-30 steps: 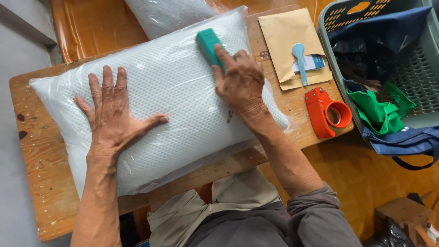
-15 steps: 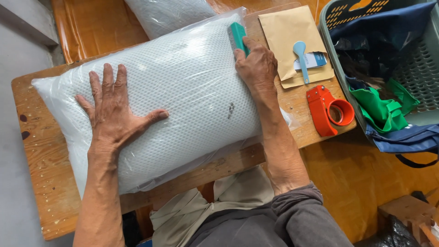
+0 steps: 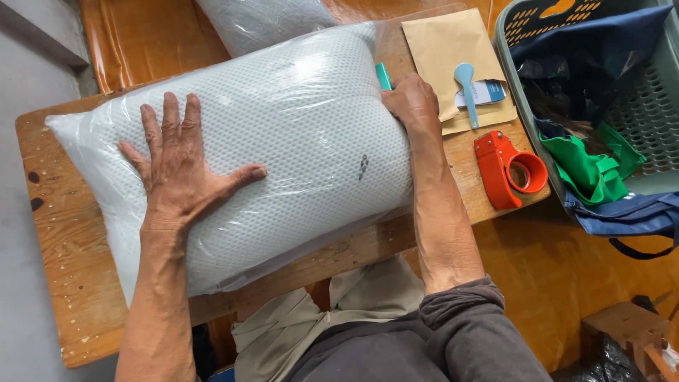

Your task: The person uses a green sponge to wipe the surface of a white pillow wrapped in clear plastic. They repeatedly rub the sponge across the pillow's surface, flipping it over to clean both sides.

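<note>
Head view is showing a white mesh pillow in clear plastic wrap (image 3: pixel 297 141), lying across a wooden worktop (image 3: pixel 64 233). Left hand (image 3: pixel 180 166) is pressing flat on the pillow's left half, fingers spread, palm down, grasping nothing. Right hand (image 3: pixel 414 102) is curling at the pillow's right end and gripping a small teal tool (image 3: pixel 383 75) (only its tip is showing btwn hand & pillow). Just beside that hand a brown paper envelope (image 3: pixel 442 46) is lying w/ a light blue plastic scoop (image 3: pixel 467 88) on top. A red tape dispenser (image 3: pixel 506 170) is sitting near the worktop's right edge. A grey-green laundry basket (image 3: pixel 636 106) w/ dark blue & green fabric is standing off to the right.
</note>
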